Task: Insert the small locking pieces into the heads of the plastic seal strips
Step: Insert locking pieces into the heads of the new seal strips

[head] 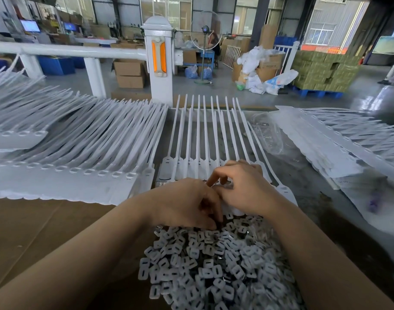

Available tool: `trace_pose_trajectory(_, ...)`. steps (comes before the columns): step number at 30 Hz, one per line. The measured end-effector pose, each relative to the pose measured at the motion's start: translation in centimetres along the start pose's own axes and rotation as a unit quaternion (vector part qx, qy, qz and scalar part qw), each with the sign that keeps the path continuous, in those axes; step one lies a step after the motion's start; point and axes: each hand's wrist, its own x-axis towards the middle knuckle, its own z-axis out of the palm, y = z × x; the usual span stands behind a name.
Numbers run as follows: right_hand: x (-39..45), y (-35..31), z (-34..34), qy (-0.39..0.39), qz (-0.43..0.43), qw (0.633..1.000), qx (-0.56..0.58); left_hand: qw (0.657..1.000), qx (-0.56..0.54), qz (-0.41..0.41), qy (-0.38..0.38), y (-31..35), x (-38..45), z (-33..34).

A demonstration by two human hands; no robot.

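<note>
A row of white plastic seal strips (198,139) lies on the table in front of me, tails pointing away, heads near my hands. A heap of small white locking pieces (213,265) with slotted centres fills the near table. My left hand (187,202) sits at the far edge of the heap, fingers curled down, fingertips among the pieces. My right hand (243,186) rests over the strip heads, fingers bent and pressing near one head. Whether either hand pinches a piece is hidden.
A large stack of joined seal strips (68,139) lies at left on brown cardboard (35,231). Another stack (348,139) lies at right, with a clear plastic bag (267,135) beside it. A white railing post (159,61) stands behind the table.
</note>
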Motion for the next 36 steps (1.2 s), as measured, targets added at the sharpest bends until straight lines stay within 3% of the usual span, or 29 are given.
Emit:
trace_pose_trajectory(5, 0.0, -0.2, -0.1, 0.008, -0.005, 1.0, 0.003, 1.0, -0.005, -0.01, 0.008, 0.0, 0.1, 0.2)
trace_pose_trajectory(12, 0.2, -0.1, -0.7, 0.002, 0.004, 0.995, 0.104, 0.977, -0.198, -0.065, 0.053, -0.8, 0.0, -0.8)
trace_pose_trajectory(20, 0.1, 0.7, -0.4, -0.036, 0.037, 0.994, 0.098, 0.967, -0.236, -0.093, 0.023, -1.1, -0.1, -0.9)
trace_pose_trajectory(24, 0.2, 0.5, -0.8, -0.021, 0.045, 0.993, 0.104, 0.942, -0.314, -0.1, 0.064, -1.2, -0.1, -1.3)
trace_pose_trajectory(27, 0.1, 0.1, -1.3, -0.001, 0.032, 0.983, 0.181, 0.914, -0.371, -0.111, 0.121, -1.3, -0.1, -1.7)
trace_pose_trajectory(31, -0.1, -0.1, -1.8, -0.018, 0.035, 0.959, 0.281, 0.901, -0.377, -0.117, 0.177, -1.6, -0.2, -2.1)
trace_pose_trajectory(36, 0.0, -0.4, -1.5, -0.03, 0.024, 0.954, 0.297, 0.924, -0.314, -0.111, 0.185, -1.5, -0.1, -2.3)
